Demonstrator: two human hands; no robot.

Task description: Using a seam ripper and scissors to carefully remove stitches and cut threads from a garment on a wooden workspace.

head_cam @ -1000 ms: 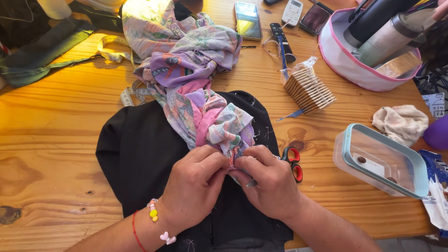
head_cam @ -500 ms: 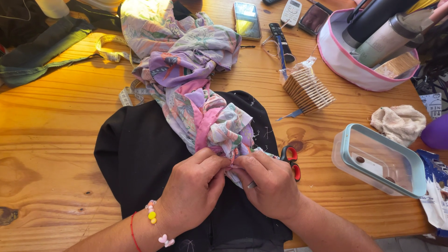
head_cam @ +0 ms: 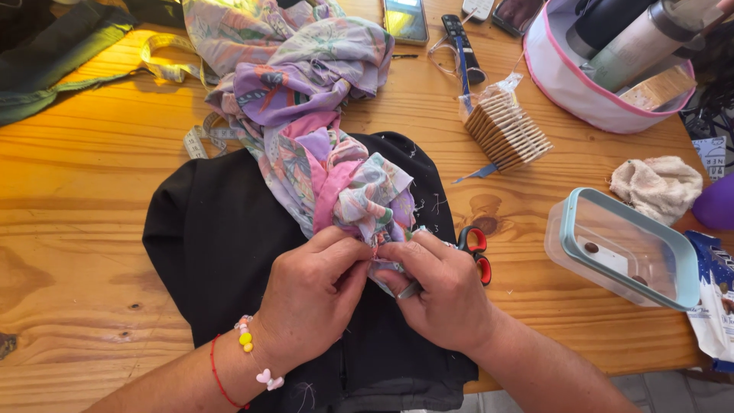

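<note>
While the left hand (head_cam: 313, 294) and right hand (head_cam: 443, 294) pinch one edge of the floral fabric (head_cam: 321, 153) between them, the right seems to grip a thin tool too. Beyond the fingers the cloth trails away over a black garment (head_cam: 214, 245).

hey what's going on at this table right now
A person's left hand and right hand pinch the edge of a bunched floral fabric, close together, over a black cloth on the wooden table. Red-handled scissors lie beside the right hand, partly hidden by it.
</note>
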